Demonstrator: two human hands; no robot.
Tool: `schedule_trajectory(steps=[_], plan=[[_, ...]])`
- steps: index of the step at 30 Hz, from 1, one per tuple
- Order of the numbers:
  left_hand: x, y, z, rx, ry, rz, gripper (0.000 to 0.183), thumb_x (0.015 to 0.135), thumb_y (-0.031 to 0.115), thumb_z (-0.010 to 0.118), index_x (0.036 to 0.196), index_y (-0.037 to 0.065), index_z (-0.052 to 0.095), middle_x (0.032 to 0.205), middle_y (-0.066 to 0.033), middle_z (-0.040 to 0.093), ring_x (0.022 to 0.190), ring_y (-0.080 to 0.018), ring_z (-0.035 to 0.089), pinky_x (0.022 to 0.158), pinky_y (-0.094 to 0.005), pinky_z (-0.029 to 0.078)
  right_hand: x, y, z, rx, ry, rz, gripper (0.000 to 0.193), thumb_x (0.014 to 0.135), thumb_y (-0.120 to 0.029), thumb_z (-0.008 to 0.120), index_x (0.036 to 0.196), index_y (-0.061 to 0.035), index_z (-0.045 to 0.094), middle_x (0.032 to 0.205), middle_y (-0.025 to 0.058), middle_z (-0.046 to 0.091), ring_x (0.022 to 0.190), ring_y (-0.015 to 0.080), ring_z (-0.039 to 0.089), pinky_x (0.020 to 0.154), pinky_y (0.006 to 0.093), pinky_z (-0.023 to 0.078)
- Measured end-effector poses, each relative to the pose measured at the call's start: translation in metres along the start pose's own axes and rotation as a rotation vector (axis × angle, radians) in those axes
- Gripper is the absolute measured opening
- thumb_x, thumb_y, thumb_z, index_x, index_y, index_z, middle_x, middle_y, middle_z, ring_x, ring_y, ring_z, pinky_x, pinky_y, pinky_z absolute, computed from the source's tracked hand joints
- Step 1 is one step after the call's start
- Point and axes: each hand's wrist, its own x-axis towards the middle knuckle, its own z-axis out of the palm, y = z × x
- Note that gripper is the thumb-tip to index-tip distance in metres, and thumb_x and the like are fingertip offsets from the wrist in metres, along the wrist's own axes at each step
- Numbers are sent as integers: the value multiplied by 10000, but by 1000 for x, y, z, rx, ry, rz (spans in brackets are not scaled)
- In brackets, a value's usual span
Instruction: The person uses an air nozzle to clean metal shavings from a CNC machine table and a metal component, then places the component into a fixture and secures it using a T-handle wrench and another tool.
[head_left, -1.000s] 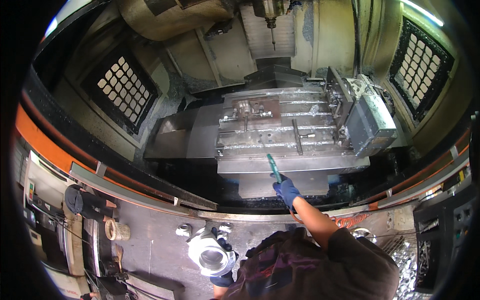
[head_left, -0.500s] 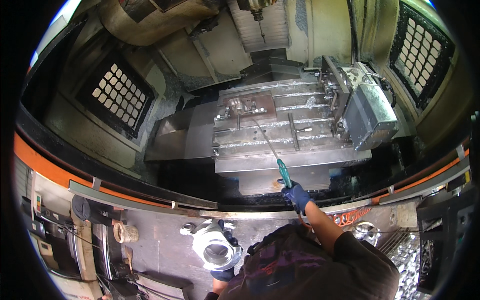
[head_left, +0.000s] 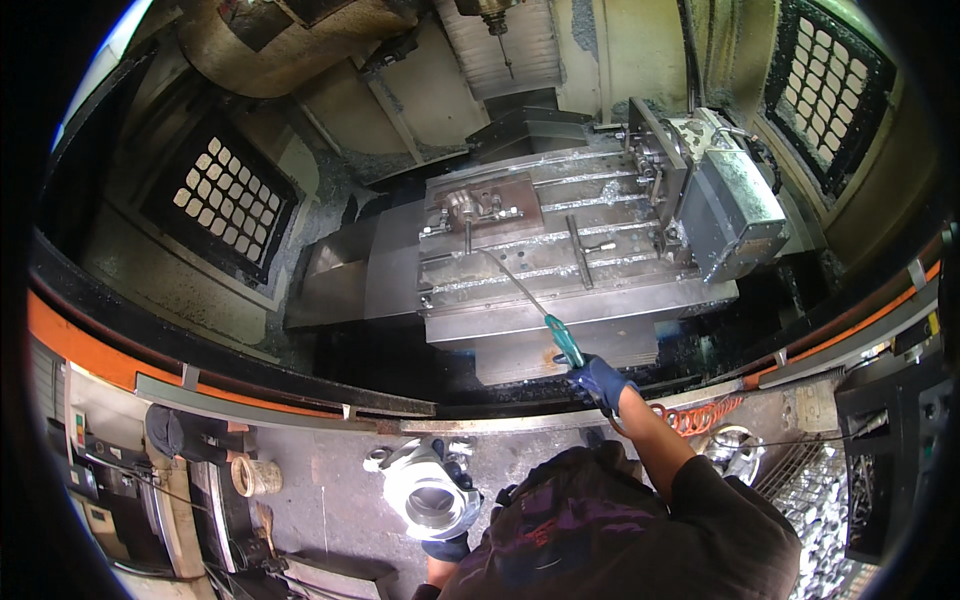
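The green air gun (head_left: 566, 341) is by the front edge of the machine table (head_left: 640, 298), and its long thin tube pokes in over that edge. The right hand (head_left: 597, 382), in a blue glove, has its fingers wrapped around the gun. In the last half second the tip has come closer to the clamp (head_left: 462, 203) — now it is near the clamp's long bolt (head_left: 468, 236). I can't tell if they touch. So the gun now seems to point more at the clamp. The clamp sits on a brown plate (head_left: 522, 195) near the table's back left corner.

A dark bar (head_left: 578, 255) lies nearer the front edge, and a big gray box (head_left: 745, 195) stands at the right end.

Outside, the left hand (head_left: 446, 548) seems to grip a shiny ring-shaped casting (head_left: 410, 470) — most of its fingers are hidden. The casting stays low, apart from the table.

I can't read any words on the gun, casting or table.
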Motion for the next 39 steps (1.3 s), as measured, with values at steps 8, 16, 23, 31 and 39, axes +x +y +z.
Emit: schedule_trajectory(steps=[8, 16, 23, 31, 39], plan=[[8, 6, -13, -141, -29, 8, 474, 677, 172, 658, 1121, 22, 590, 1052, -113, 611, 987, -274, 580, 920, -373, 434, 7, -15, 11, -47, 53, -7, 425, 847, -26, 581, 1250, -158, 599, 660, 7, 540, 533, 95, 454, 501, 241, 382], [7, 2, -9, 34, 35, -17, 446, 687, 177, 663, 1097, 17, 593, 1031, -117, 610, 989, -280, 569, 917, -365, 428, 3, -1, 22, -10, 120, -57, 439, 828, 9, 578, 1233, -160, 601, 601, 9, 503, 468, 97, 425, 446, 264, 370], [3, -5, -16, 17, -31, -64, 426, 680, 164, 656, 1071, 8, 590, 1021, -124, 606, 964, -284, 563, 869, -353, 441, 66, 6, 69, -89, 221, -234, 456, 774, -19, 579, 1206, -163, 604, 563, 16, 484, 436, 116, 444, 409, 287, 369], [2, -1, -55, -140, 9, 65, 423, 698, 154, 654, 1085, -5, 591, 993, -115, 618, 935, -276, 576, 830, -351, 451, 79, -11, 109, 71, 310, -189, 419, 802, -30, 574, 1194, -175, 600, 573, 28, 488, 428, 126, 450, 392, 294, 385], [-30, -35, -60, -165, 15, -19, 429, 701, 155, 653, 1092, -7, 585, 981, -111, 615, 916, -265, 574, 817, -345, 450, 73, 39, 104, -47, 356, -341, 428, 817, -19, 572, 1201, -200, 617, 561, -14, 460, 450, 81, 417, 419, 251, 347]])
